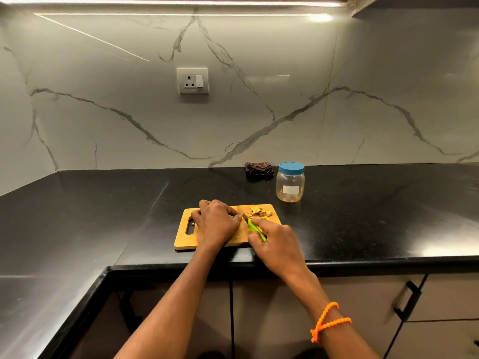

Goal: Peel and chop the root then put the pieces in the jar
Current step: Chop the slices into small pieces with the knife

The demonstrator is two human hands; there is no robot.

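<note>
A wooden chopping board (183, 237) lies on the black counter near its front edge. My left hand (215, 224) curls over the board's middle and holds a piece of root, which my fingers hide. My right hand (274, 244) grips a green-handled knife (255, 229); its blade points away from me, just right of my left fingertips. A pile of yellow root pieces and peel (260, 211) sits at the board's far right corner. One small bit lies by the board's handle slot. A clear plastic jar (290, 186) with a blue lid on stands behind the board to the right, a few yellow pieces at its bottom.
A folded dark cloth (259, 169) lies against the marble wall left of the jar. A wall socket (193, 81) is above the counter. The counter turns a corner at left. Cabinet doors with a black handle (409, 299) are below.
</note>
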